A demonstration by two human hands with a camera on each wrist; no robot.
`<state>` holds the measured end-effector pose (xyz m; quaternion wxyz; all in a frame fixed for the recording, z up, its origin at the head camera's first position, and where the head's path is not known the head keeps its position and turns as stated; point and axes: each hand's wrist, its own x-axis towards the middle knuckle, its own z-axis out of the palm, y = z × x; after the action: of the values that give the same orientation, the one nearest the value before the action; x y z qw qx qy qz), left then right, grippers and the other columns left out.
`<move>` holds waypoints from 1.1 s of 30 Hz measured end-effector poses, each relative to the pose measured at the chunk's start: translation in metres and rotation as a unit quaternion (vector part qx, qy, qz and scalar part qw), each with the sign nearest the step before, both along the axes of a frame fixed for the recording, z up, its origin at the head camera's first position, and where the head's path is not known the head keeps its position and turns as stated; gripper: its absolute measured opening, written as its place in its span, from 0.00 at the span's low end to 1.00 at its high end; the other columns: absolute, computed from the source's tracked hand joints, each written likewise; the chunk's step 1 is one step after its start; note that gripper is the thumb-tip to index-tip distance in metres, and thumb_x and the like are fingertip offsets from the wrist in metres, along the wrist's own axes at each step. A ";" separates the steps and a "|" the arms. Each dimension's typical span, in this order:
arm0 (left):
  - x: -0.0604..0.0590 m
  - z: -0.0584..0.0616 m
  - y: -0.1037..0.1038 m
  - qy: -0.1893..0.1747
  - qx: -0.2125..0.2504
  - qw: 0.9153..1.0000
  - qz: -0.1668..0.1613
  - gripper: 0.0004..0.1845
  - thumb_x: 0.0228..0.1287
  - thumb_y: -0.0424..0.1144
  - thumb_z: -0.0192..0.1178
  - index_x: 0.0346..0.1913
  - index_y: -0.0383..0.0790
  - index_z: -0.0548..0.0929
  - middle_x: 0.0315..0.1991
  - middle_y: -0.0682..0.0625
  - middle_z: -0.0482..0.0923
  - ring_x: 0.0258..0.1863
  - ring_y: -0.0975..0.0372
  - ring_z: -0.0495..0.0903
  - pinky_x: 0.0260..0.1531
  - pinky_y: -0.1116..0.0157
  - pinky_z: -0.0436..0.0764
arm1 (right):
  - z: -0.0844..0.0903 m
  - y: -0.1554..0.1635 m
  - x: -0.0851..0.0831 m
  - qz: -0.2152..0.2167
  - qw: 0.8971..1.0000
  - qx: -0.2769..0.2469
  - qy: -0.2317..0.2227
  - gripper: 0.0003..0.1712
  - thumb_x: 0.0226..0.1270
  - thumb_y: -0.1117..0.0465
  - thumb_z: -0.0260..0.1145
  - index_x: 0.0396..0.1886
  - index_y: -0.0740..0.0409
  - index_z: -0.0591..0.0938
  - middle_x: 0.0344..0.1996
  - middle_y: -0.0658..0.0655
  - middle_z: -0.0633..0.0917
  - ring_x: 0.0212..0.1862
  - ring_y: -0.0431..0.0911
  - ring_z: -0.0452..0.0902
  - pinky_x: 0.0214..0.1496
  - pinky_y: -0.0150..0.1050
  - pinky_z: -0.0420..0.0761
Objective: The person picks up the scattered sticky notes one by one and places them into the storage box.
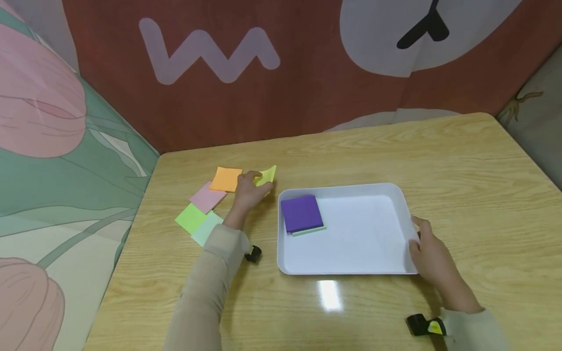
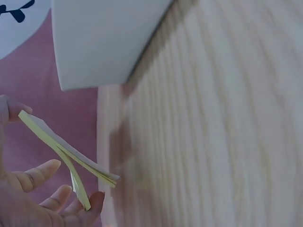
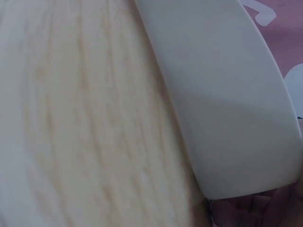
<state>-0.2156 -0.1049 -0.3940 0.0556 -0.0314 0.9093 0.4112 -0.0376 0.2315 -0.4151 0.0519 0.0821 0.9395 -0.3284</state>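
The left hand (image 1: 247,194) is pinching a yellow sticky pad (image 1: 267,176) between thumb and fingertips, lifting it so its far corner is tilting up off the wooden table (image 1: 439,156). From the left wrist view the pad (image 2: 66,151) is bending and fanning apart in the grip, so the fingers (image 2: 40,172) seem to be holding only one edge, which is probably why the sheets are splaying.

Just behind and to the outer side of this hand, four more pads are lying flat on the table in a loose row: an orange pad (image 1: 225,179) closest to the knuckles, then a pink pad (image 1: 207,197), a bright green pad (image 1: 190,217) and a pale green pad (image 1: 207,227) beside the sleeve.

The right hand (image 1: 432,261) is curling around the near right corner of the white tray (image 1: 351,189), thumb on the rim, apparently steadying it so it is not sliding on the glossy tabletop. The right wrist view is showing the tray wall (image 3: 227,109) close against the palm.

Inside the tray, at the end nearest the left hand, a purple pad (image 1: 301,213) is sitting on top of a light green pad (image 1: 309,231), whose edge is peeking out beneath it.
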 end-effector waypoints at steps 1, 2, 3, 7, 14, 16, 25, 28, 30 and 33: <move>0.000 0.001 0.001 0.001 0.007 1.000 0.002 0.28 0.44 0.44 0.60 0.50 0.35 0.71 0.49 0.38 0.61 0.44 0.53 0.65 0.45 0.59 0.66 | 0.000 0.000 0.000 0.000 1.000 0.000 0.001 0.28 0.60 0.70 0.43 0.60 0.72 0.49 0.34 0.73 0.71 0.27 0.53 0.68 0.24 0.41 0.68; 0.001 0.002 0.002 0.001 0.013 1.000 0.003 0.27 0.44 0.44 0.61 0.49 0.35 0.71 0.49 0.39 0.61 0.44 0.53 0.65 0.45 0.59 0.65 | 0.001 0.000 -0.001 0.001 1.000 0.000 0.002 0.28 0.60 0.70 0.43 0.60 0.72 0.49 0.34 0.73 0.71 0.27 0.53 0.68 0.24 0.41 0.68; 0.001 0.002 0.003 0.004 0.019 1.000 0.005 0.26 0.44 0.43 0.61 0.49 0.35 0.72 0.49 0.40 0.62 0.44 0.54 0.65 0.45 0.59 0.65 | 0.001 0.000 -0.001 0.001 1.000 0.000 0.003 0.28 0.60 0.70 0.43 0.60 0.73 0.49 0.34 0.73 0.71 0.27 0.53 0.68 0.24 0.41 0.68; 0.004 0.007 0.006 0.020 0.042 0.999 -0.007 0.25 0.44 0.42 0.61 0.47 0.35 0.73 0.50 0.40 0.63 0.47 0.54 0.64 0.47 0.59 0.64 | 0.001 0.000 -0.002 0.001 1.000 -0.001 0.002 0.29 0.60 0.70 0.43 0.60 0.72 0.48 0.35 0.74 0.71 0.28 0.54 0.69 0.25 0.42 0.69; 0.012 0.018 0.014 0.046 0.071 0.995 -0.057 0.24 0.43 0.41 0.62 0.46 0.33 0.74 0.51 0.38 0.61 0.49 0.53 0.62 0.48 0.58 0.62 | 0.002 0.001 -0.004 0.005 1.000 0.000 0.003 0.29 0.60 0.70 0.42 0.61 0.72 0.48 0.35 0.74 0.71 0.28 0.54 0.68 0.24 0.41 0.68; 0.015 0.019 0.017 0.047 0.064 0.994 -0.072 0.24 0.43 0.41 0.62 0.46 0.34 0.73 0.51 0.38 0.61 0.49 0.53 0.62 0.48 0.58 0.63 | 0.002 0.001 -0.004 0.005 1.000 -0.002 0.004 0.29 0.60 0.70 0.42 0.61 0.72 0.48 0.35 0.74 0.71 0.28 0.54 0.69 0.25 0.42 0.68; 0.027 0.020 0.027 0.045 0.033 0.990 -0.127 0.25 0.41 0.39 0.62 0.47 0.37 0.73 0.49 0.40 0.59 0.46 0.53 0.63 0.46 0.58 0.64 | -0.001 0.003 -0.001 0.004 1.000 -0.009 -0.007 0.29 0.61 0.69 0.43 0.61 0.73 0.47 0.37 0.75 0.70 0.31 0.58 0.69 0.28 0.48 0.68; 0.031 0.018 0.029 0.068 0.019 0.986 -0.148 0.25 0.39 0.38 0.62 0.47 0.36 0.73 0.49 0.40 0.60 0.46 0.53 0.63 0.45 0.59 0.64 | -0.002 0.002 -0.001 0.004 1.000 -0.009 -0.007 0.29 0.61 0.69 0.43 0.61 0.72 0.47 0.36 0.75 0.70 0.30 0.57 0.69 0.28 0.48 0.68; 0.033 0.017 0.032 0.080 0.008 0.983 -0.164 0.26 0.38 0.37 0.63 0.46 0.36 0.73 0.49 0.40 0.60 0.46 0.53 0.63 0.44 0.60 0.65 | -0.002 0.002 -0.001 0.003 1.000 -0.010 -0.008 0.29 0.61 0.69 0.43 0.61 0.72 0.47 0.36 0.75 0.70 0.30 0.57 0.69 0.28 0.47 0.68; 0.037 0.016 0.035 0.088 -0.006 0.979 -0.182 0.26 0.38 0.38 0.63 0.46 0.36 0.73 0.49 0.41 0.61 0.47 0.54 0.62 0.44 0.60 0.65 | -0.002 0.001 0.000 0.000 1.000 -0.007 -0.006 0.28 0.61 0.70 0.43 0.60 0.72 0.48 0.35 0.73 0.71 0.29 0.55 0.69 0.27 0.46 0.68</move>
<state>-0.1784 -0.0701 -0.3776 0.0487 0.1704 0.9037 0.3898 -0.0372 0.2325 -0.4168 0.0587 0.0834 0.9368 -0.3346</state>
